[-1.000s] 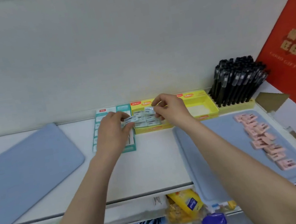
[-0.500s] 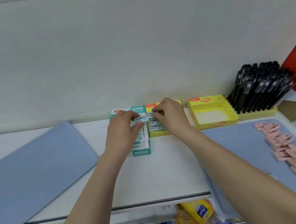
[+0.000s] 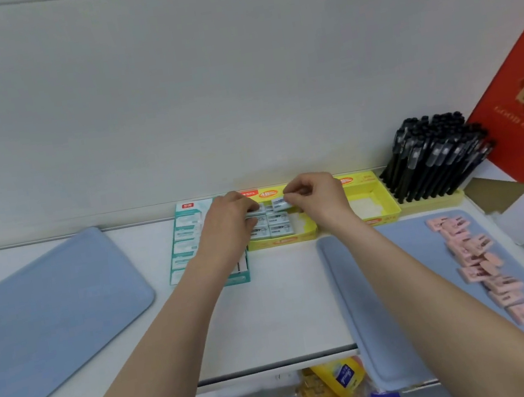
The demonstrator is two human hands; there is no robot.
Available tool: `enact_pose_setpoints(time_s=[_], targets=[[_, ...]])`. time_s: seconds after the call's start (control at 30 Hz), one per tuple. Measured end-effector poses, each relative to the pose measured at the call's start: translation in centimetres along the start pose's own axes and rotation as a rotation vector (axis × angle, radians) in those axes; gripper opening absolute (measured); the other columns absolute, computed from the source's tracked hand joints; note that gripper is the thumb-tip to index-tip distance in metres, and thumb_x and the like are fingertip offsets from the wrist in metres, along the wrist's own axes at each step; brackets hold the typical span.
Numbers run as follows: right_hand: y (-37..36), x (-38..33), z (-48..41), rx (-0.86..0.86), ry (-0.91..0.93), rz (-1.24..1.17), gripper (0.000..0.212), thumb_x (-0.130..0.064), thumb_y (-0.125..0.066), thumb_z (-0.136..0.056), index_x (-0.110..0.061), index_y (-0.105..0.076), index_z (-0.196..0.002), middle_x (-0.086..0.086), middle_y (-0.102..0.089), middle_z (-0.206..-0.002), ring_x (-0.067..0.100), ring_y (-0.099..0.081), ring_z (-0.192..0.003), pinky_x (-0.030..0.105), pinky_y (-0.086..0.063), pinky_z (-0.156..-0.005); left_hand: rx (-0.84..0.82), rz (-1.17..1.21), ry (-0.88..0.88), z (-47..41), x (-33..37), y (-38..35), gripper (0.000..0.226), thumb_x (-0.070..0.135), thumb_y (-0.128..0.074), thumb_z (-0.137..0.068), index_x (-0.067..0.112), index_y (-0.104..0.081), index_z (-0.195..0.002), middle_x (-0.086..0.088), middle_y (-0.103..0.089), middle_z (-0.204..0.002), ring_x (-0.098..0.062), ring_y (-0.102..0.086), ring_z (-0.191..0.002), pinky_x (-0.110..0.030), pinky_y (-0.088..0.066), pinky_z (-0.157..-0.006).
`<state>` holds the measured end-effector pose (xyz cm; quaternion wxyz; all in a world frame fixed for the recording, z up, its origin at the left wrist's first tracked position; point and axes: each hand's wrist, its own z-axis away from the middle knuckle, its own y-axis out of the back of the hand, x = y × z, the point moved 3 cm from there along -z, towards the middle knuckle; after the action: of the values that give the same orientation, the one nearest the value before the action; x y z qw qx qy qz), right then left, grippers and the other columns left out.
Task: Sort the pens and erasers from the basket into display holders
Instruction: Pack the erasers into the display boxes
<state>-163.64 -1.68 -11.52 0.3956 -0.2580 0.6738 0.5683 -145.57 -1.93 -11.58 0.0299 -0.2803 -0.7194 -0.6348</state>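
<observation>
Shelf: white counter (image 3: 282, 315) against a plain pale wall, w/ a blue mat (image 3: 43, 322) at left and a second blue mat (image 3: 389, 298) at right.
Holders: teal box (image 3: 188, 241) at left, yellow tray (image 3: 281, 240) just beside it, second yellow tray (image 3: 376, 204) beside that – this one looks empty apart from its white floor.
Pens: black pens (image 3: 436, 157) stand packed in their own holder at far right – that part reads as done.
Right hand: your right hand (image 3: 317, 198) is pinched shut on a white eraser (image 3: 279, 203), held over the back of the first yellow tray.
Left hand: your left hand (image 3: 229, 227) has shifted across from the teal box to the tray's left edge since half a sec ago; fingers are closed on another white eraser, mostly hidden.
Change: a sec ago you held both erasers up between the boxes – now both sit low at the tray's back row, touching or nearly touching the erasers already stacked there.
Meaning: prob the seating step for this pair; tray is filling from the left, w/ free space at its right.
Left to do: pink erasers (image 3: 480, 263) lie loose in a line on the right mat, unsorted – likely for the empty tray.
Basket: not clearly in view.
</observation>
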Motion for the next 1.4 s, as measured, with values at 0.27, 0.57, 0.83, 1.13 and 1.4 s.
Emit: enact_pose_setpoints(time_s=[0.27, 0.57, 0.83, 1.13, 1.4], targets=[[-2.0, -0.2, 1.0, 0.072, 0.203, 0.262, 0.005, -0.017, -0.072, -0.084, -0.017, -0.076, -0.087, -0.002, -0.067, -0.089, 0.014, -0.064, -0.078, 0.030, -0.049, -0.078, 0.015, -0.028, -0.013, 0.2, 0.1, 0.1, 0.030, 0.021, -0.061, -0.093, 0.019, -0.066, -0.122, -0.002, -0.060, -0.126, -0.022, -0.050, -0.115, -0.029, -0.036, -0.094], [1.9, 0.2, 4.8, 0.069, 0.217, 0.266, 0.022, -0.011, -0.066, -0.086, -0.018, -0.075, -0.105, 0.004, -0.069, -0.098, 0.021, -0.065, -0.087, 0.034, -0.049, -0.084, 0.063, -0.012, -0.089, 1.3, 1.3, -0.3, 0.027, 0.012, -0.064, -0.088, 0.011, -0.071, -0.114, -0.009, -0.065, -0.117, -0.033, -0.052, -0.108, -0.038, -0.039, -0.095], [8.9, 4.3, 14.5, 0.233, -0.087, 0.630, 0.017, -0.020, -0.059, -0.093, -0.016, -0.069, -0.106, 0.009, -0.063, -0.106, 0.031, -0.059, -0.100, 0.037, -0.046, -0.073, 0.023, 0.075, -0.297, 3.3, 5.4, -3.0, 0.026, 0.007, -0.067, -0.084, 0.013, -0.072, -0.109, -0.011, -0.067, -0.111, -0.037, -0.058, -0.102, -0.040, -0.043, -0.091], [9.9, 6.5, 18.3, 0.055, -0.410, 0.736, 0.027, -0.009, -0.052, -0.092, -0.005, -0.054, -0.118, 0.017, -0.047, -0.120, 0.036, -0.042, -0.115, 0.036, -0.033, -0.083, -0.041, 0.095, -0.343, 4.0, 6.3, -3.6, 0.034, 0.011, -0.064, -0.088, 0.009, -0.065, -0.122, -0.016, -0.062, -0.119, -0.039, -0.053, -0.110, -0.042, -0.039, -0.095], [7.7, 4.5, 14.9, 0.138, -0.129, 0.650, 0.026, -0.006, -0.059, -0.088, -0.013, -0.066, -0.112, 0.011, -0.066, -0.108, 0.034, -0.052, -0.105, 0.038, -0.044, -0.082, 0.077, 0.043, -0.162, 4.0, 1.2, -0.3, 0.035, 0.015, -0.064, -0.088, 0.010, -0.064, -0.122, -0.016, -0.061, -0.120, -0.040, -0.052, -0.107, -0.043, -0.038, -0.095]])
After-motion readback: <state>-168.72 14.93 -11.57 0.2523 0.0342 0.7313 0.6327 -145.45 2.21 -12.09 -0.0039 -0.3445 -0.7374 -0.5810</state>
